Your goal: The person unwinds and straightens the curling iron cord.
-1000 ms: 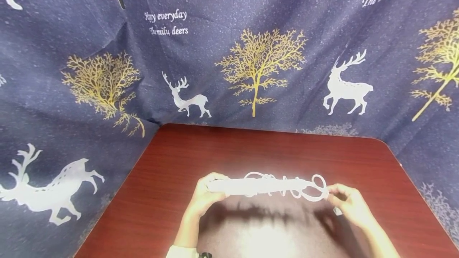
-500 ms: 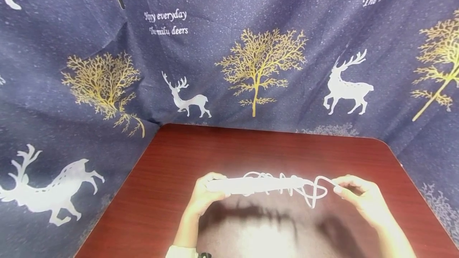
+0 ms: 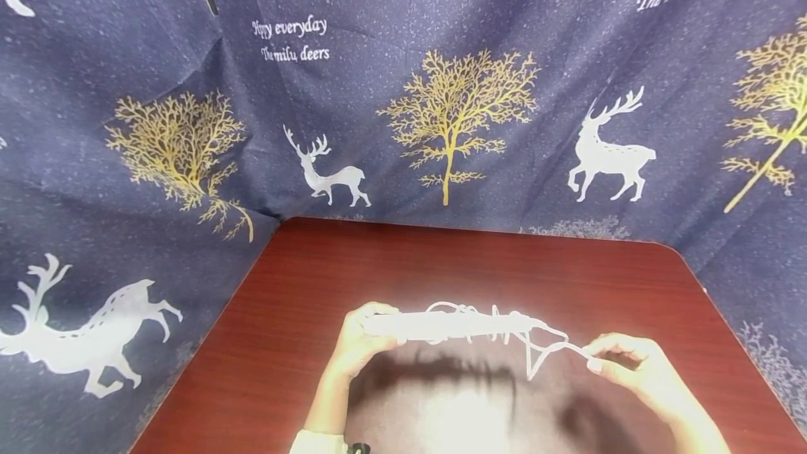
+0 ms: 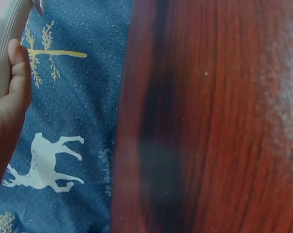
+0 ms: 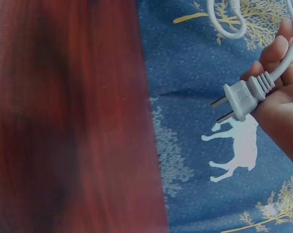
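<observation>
A long white power strip point(image 3: 416, 326) is held level above the table, its face washed out by glare. My left hand point(image 3: 361, 342) grips its left end, thumb along the near side; the ribbed white casing point(image 4: 8, 34) shows at the left wrist view's edge. White cord point(image 3: 547, 350) loops round the strip's right half and runs off its right end. My right hand point(image 3: 637, 366) pinches that cord between thumb and fingers. In the right wrist view a two-pin plug point(image 5: 242, 99) sticks out beside the palm, its cord passing through the fingers.
Below the hands lies a red-brown wooden table point(image 3: 466, 258) with a bright glare patch and shadows near its front. Dark blue cloth point(image 3: 536, 125) printed with deer and trees hangs behind and at both sides.
The right hand has moved right and slightly down, drawing out a length of cord. Cord loops at the strip's right end have pulled into a hanging bend. The left hand stays put.
</observation>
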Motion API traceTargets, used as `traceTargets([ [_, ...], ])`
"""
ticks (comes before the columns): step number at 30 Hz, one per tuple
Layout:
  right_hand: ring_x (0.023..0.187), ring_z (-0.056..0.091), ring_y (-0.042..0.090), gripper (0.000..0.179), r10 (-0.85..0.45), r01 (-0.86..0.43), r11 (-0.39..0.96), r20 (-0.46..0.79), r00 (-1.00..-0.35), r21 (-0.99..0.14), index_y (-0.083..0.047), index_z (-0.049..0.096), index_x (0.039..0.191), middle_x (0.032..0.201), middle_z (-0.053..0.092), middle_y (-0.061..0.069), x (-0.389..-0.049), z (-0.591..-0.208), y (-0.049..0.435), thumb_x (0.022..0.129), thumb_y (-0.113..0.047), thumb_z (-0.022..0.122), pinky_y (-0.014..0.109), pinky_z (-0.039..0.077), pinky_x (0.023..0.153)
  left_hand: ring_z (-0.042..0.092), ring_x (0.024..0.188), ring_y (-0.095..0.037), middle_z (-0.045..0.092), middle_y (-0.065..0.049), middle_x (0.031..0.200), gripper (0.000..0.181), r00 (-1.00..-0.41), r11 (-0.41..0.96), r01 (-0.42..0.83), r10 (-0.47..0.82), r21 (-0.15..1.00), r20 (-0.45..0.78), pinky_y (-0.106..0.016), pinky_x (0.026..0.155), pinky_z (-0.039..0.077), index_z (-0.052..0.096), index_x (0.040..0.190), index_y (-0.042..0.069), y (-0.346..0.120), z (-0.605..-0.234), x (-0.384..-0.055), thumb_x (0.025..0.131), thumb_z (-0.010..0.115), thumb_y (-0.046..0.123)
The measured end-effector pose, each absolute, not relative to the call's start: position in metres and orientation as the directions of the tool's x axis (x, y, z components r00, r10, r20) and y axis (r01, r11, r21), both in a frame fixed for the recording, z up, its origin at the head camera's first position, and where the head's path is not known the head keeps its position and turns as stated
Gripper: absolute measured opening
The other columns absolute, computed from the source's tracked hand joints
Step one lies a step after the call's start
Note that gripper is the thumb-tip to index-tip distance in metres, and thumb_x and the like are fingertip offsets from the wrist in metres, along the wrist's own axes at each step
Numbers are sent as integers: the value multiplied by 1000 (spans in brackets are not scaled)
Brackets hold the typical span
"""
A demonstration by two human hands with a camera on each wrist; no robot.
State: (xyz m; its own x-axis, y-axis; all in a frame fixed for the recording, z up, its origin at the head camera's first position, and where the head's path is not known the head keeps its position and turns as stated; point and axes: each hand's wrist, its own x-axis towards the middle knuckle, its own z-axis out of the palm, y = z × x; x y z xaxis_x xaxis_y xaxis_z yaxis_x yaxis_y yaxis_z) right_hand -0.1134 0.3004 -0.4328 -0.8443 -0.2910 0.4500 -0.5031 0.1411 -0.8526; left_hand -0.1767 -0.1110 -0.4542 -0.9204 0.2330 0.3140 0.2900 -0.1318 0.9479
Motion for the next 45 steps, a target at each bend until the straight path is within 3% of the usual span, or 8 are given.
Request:
traceTargets([
  [5, 77, 55, 15, 31, -413, -522, 113, 438, -798, -845, 1, 60, 93, 83, 61, 10, -114, -446, 301, 69, 20, 55, 25, 45, 61, 57, 69, -21, 60, -19, 82, 39, -928, -122, 291, 205, 949, 311, -35, 56, 48, 56, 93, -6, -111, -452, -177, 58, 71, -10],
  [9, 75, 57, 17, 29, -512, -442, 53, 356, -782, -895, 0, 58, 96, 84, 61, 10, -116, -458, 301, 74, 18, 50, 31, 47, 59, 57, 69, -21, 60, -19, 82, 39, -929, -131, 296, 191, 946, 317, -35, 56, 48, 56, 94, -6, -112, -451, -178, 58, 71, -10],
  [20, 66, 54, 13, 23, -585, -280, 81, 182, -791, -957, -3, 58, 96, 75, 56, 12, -124, -482, 303, 80, 11, 48, 32, 45, 51, 57, 69, -21, 61, -18, 82, 38, -906, -131, 346, 209, 929, 367, -34, 56, 48, 56, 93, -7, -113, -448, -175, 58, 71, -10],
  [24, 45, 39, 16, 16, -523, -174, 141, 76, -849, -975, 2, 56, 96, 67, 54, 9, -127, -484, 307, 82, 5, 49, 36, 31, 33, 57, 69, -21, 60, -20, 81, 38, -899, -149, 358, 214, 922, 383, -34, 56, 48, 55, 93, -9, -113, -448, -175, 58, 70, -12],
  [27, 41, 31, 14, 16, -429, -88, 183, 1, -904, -979, 6, 53, 97, 62, 53, 6, -130, -483, 309, 83, 0, 51, 39, 24, 30, 58, 69, -22, 60, -20, 82, 38, -897, -164, 351, 222, 922, 381, -35, 57, 48, 55, 92, -10, -114, -447, -175, 57, 70, -13],
  [35, 43, 40, 6, 17, -323, -130, 289, 31, -946, -948, 5, 54, 96, 70, 56, 18, -140, -476, 307, 83, -6, 54, 36, 33, 31, 57, 68, -21, 59, -22, 80, 36, -886, -215, 357, 231, 909, 403, -34, 55, 48, 54, 91, -12, -114, -446, -174, 58, 67, -16],
  [41, 59, 55, 16, 15, -273, -136, 305, 50, -961, -943, 3, 57, 94, 75, 60, 13, -145, -473, 306, 82, -7, 55, 34, 42, 44, 57, 68, -22, 60, -20, 80, 36, -886, -226, 359, 222, 906, 406, -33, 55, 48, 54, 91, -12, -114, -447, -174, 58, 67, -17],
  [45, 60, 54, 16, 15, -202, -141, 300, 82, -976, -943, 0, 58, 94, 74, 61, 10, -150, -477, 310, 81, -7, 57, 33, 41, 43, 58, 69, -22, 60, -19, 81, 36, -880, -230, 367, 228, 901, 417, -34, 56, 48, 54, 91, -12, -114, -447, -175, 57, 67, -16],
])
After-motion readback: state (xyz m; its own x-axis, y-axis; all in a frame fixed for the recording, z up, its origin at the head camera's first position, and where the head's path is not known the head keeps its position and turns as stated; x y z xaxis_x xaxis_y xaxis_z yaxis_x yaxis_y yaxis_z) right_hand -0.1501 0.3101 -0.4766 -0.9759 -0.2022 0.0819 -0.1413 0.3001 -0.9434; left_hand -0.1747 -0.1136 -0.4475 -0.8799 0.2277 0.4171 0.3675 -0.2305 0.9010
